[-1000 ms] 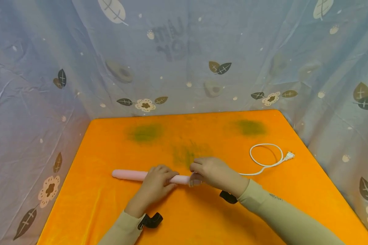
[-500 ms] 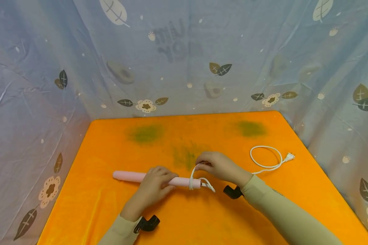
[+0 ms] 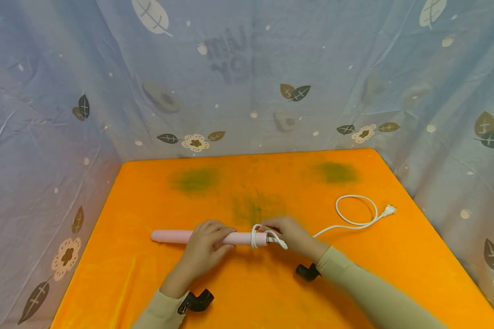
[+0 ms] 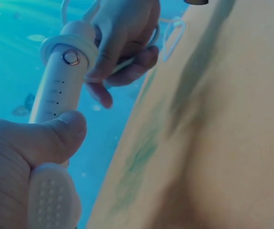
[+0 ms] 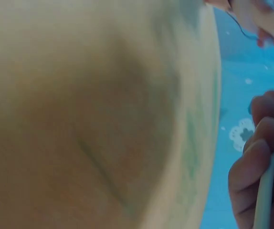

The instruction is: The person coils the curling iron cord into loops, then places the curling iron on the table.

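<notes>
A slim pink hair straightener [image 3: 170, 236] lies crosswise near the middle of the table in the head view. My left hand [image 3: 207, 244] grips it around the middle. In the left wrist view its round button [image 4: 71, 57] and a row of small dots face up, beyond my thumb. White cord [image 3: 253, 236] loops around the right end of the body. My right hand [image 3: 291, 234], just right of that end, holds the cord between its curled fingers. The right wrist view shows the cord [image 5: 266, 191] running along those fingers.
The rest of the cord lies in a loose loop on the right of the orange-covered table [image 3: 271, 292], ending in a white two-prong plug [image 3: 389, 210]. Patterned blue-grey curtains [image 3: 247, 105] enclose the back and both sides.
My right hand rose over the straightener, drawing the cord around its end, then came down behind that end. The left hand keeps its grip, with the straightener almost still.
</notes>
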{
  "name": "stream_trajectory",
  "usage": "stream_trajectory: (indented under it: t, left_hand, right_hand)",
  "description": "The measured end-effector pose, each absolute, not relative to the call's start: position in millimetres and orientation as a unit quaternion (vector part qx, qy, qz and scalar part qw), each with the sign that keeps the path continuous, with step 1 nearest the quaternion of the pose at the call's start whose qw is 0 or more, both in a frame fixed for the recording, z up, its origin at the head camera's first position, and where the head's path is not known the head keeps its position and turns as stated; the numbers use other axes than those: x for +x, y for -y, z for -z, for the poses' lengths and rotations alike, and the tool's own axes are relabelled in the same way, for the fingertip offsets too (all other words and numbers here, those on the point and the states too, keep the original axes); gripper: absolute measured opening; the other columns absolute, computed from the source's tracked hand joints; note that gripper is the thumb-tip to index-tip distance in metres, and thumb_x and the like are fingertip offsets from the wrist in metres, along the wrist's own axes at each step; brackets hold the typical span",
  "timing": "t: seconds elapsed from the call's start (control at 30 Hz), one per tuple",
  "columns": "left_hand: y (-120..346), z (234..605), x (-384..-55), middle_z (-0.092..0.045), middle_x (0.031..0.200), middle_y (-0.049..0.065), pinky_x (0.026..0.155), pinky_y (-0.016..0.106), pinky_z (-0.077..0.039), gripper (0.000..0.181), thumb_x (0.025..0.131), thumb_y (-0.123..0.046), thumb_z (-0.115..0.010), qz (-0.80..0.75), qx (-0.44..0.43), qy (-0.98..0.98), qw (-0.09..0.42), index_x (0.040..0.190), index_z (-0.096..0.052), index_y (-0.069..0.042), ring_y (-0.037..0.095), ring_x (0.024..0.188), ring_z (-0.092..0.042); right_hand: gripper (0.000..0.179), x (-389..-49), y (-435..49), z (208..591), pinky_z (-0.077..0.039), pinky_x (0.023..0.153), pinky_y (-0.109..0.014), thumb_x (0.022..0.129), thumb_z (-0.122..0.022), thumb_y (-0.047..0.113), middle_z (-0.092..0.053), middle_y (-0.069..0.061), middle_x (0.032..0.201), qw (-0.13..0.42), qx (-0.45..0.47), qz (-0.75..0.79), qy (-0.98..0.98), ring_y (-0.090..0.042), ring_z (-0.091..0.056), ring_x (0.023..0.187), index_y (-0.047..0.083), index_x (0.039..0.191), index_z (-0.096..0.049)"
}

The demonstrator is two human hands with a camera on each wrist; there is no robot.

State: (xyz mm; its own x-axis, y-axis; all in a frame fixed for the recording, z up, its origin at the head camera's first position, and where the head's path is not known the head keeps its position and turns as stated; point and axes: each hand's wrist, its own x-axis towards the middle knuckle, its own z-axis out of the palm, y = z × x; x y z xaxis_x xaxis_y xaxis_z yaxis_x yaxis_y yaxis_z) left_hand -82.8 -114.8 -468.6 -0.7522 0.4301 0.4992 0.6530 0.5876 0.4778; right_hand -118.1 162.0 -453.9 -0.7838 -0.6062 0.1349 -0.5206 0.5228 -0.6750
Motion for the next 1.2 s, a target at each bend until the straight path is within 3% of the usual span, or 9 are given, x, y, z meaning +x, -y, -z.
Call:
stream_trajectory:
  t: [0.13, 0.23, 0.4, 0.57, 0.7, 0.97, 1.2]
  left_hand:
    - [113.0, 470.9, -84.2, -0.065, 0.104, -0.008, 0.085, 0.041, -0.042, 0.036, 0.076, -0.023, -0.084, 0.332, -0.308, 0.873, 0.182, 0.11, -0.073, -0.019, 0.017, 0.101, -0.056]
    - [112.3, 472.1, -84.8, -0.066, 0.104, -0.005, 0.083, 0.042, -0.042, 0.036, 0.076, -0.022, -0.084, 0.331, -0.305, 0.872, 0.194, 0.11, -0.073, -0.018, 0.02, 0.101, -0.057]
    - [112.1, 469.7, -87.6, -0.066, 0.106, -0.003, 0.083, 0.044, -0.042, 0.038, 0.077, -0.022, -0.083, 0.337, -0.273, 0.876, 0.209, 0.112, -0.072, -0.017, 0.021, 0.102, -0.056]
    - [112.4, 465.0, -94.0, -0.067, 0.105, -0.003, 0.086, 0.045, -0.04, 0.038, 0.077, -0.022, -0.083, 0.356, -0.235, 0.879, 0.212, 0.113, -0.072, -0.015, 0.021, 0.102, -0.055]
    - [111.6, 466.5, -98.6, -0.067, 0.106, -0.002, 0.087, 0.045, -0.04, 0.039, 0.077, -0.023, -0.083, 0.356, -0.225, 0.883, 0.21, 0.114, -0.072, -0.015, 0.021, 0.104, -0.055]
    - [108.6, 473.9, -100.8, -0.067, 0.104, -0.002, 0.088, 0.047, -0.04, 0.037, 0.076, -0.022, -0.084, 0.322, -0.234, 0.894, 0.205, 0.111, -0.073, -0.017, 0.024, 0.104, -0.055]
    - [107.2, 480.2, -97.6, -0.066, 0.101, -0.005, 0.078, 0.04, -0.039, 0.034, 0.077, -0.022, -0.084, 0.29, -0.254, 0.907, 0.17, 0.11, -0.074, -0.019, 0.02, 0.098, -0.056]
  right_hand:
    - [0.029, -107.9, -159.8, 463.8, -0.05, 0.072, -0.027, 0.092, -0.062, 0.002, -0.07, -0.001, 0.101, 0.036, -0.335, 0.334, -0.88, -0.01, -0.061, 0.083, 0.009, 0.119, -0.068]
    - [0.026, -99.8, -157.9, 470.1, -0.051, 0.071, -0.027, 0.091, -0.061, -0.001, -0.07, -0.007, 0.097, 0.013, -0.335, 0.312, -0.889, -0.015, -0.065, 0.083, 0.003, 0.116, -0.066]
    - [0.006, -91.4, -151.4, 474.0, -0.048, 0.054, -0.029, 0.093, -0.065, 0.014, -0.058, -0.001, 0.071, -0.07, -0.352, 0.223, -0.906, -0.017, -0.059, 0.06, 0.008, 0.096, -0.063]
    - [0.009, -83.9, -145.8, 470.4, -0.043, 0.051, -0.024, 0.093, -0.066, 0.022, -0.049, 0.01, 0.066, -0.087, -0.379, 0.168, -0.906, -0.006, -0.044, 0.054, 0.015, 0.089, -0.062]
    - [0.024, -78.1, -141.3, 463.6, -0.036, 0.047, -0.021, 0.091, -0.07, 0.022, -0.04, 0.009, 0.063, -0.13, -0.407, 0.127, -0.895, -0.005, -0.038, 0.052, 0.016, 0.076, -0.051]
    - [0.023, -69.5, -135.8, 443.4, -0.034, 0.044, -0.02, 0.088, -0.072, 0.022, -0.043, 0.008, 0.062, -0.156, -0.439, 0.064, -0.883, -0.006, -0.041, 0.051, 0.016, 0.077, -0.053]
    - [0.015, -72.2, -137.6, 419.1, -0.042, 0.049, -0.02, 0.085, -0.077, 0.024, -0.053, 0.007, 0.068, -0.218, -0.476, 0.082, -0.848, -0.006, -0.049, 0.057, 0.016, 0.083, -0.064]
